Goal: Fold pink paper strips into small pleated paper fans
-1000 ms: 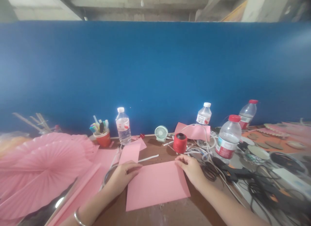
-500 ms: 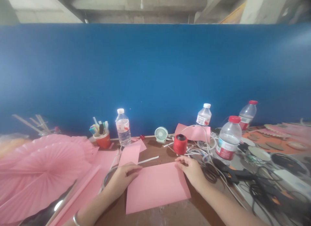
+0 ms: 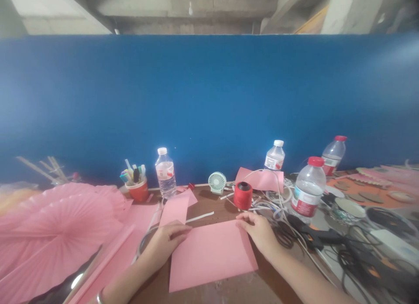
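Observation:
A sheet of pink paper (image 3: pixel 212 256) is held over the brown tabletop, slightly askew. My left hand (image 3: pixel 172 238) grips its upper left corner between thumb and fingers. At the upper right corner, my right hand (image 3: pixel 257 232) pinches the sheet the same way. Just beyond the left hand lies a smaller piece of pink paper (image 3: pixel 175 208). A thin white strip (image 3: pixel 200 216) rests behind the sheet's far edge.
Pleated pink paper fans (image 3: pixel 59 234) fill the left. Farther back stand a red cup of pens (image 3: pixel 137 190), a water bottle (image 3: pixel 166 175), a small fan (image 3: pixel 217 182) and a red spool (image 3: pixel 242 196). Right are a red-capped bottle (image 3: pixel 307 192), cables and a glue gun (image 3: pixel 314 234).
Both hands keep their hold on the pink sheet with hardly any movement. The whole view has shifted down very slightly.

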A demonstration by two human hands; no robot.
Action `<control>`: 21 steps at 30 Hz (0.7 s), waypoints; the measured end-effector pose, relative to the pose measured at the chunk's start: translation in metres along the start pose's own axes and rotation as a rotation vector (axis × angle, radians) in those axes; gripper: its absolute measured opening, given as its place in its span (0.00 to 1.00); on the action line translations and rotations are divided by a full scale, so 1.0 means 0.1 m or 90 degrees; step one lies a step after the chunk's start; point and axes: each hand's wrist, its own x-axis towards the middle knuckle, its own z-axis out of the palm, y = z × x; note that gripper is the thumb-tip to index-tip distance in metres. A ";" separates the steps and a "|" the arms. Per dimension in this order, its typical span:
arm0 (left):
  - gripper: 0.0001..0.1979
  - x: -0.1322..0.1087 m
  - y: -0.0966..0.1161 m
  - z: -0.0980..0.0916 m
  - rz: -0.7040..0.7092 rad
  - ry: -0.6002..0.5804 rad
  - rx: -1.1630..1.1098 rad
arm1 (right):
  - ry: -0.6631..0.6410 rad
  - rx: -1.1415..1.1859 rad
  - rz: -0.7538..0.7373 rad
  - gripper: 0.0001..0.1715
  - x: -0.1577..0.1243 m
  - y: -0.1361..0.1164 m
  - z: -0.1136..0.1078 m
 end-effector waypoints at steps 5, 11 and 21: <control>0.12 0.01 -0.01 0.02 0.008 0.032 -0.014 | -0.014 -0.018 -0.019 0.06 0.01 0.00 -0.01; 0.13 0.01 -0.05 0.05 0.004 0.069 -0.005 | -0.012 -0.033 -0.021 0.07 0.00 -0.04 -0.03; 0.12 0.03 -0.11 0.05 0.009 0.082 0.013 | -0.029 -0.061 -0.042 0.05 0.00 0.01 -0.04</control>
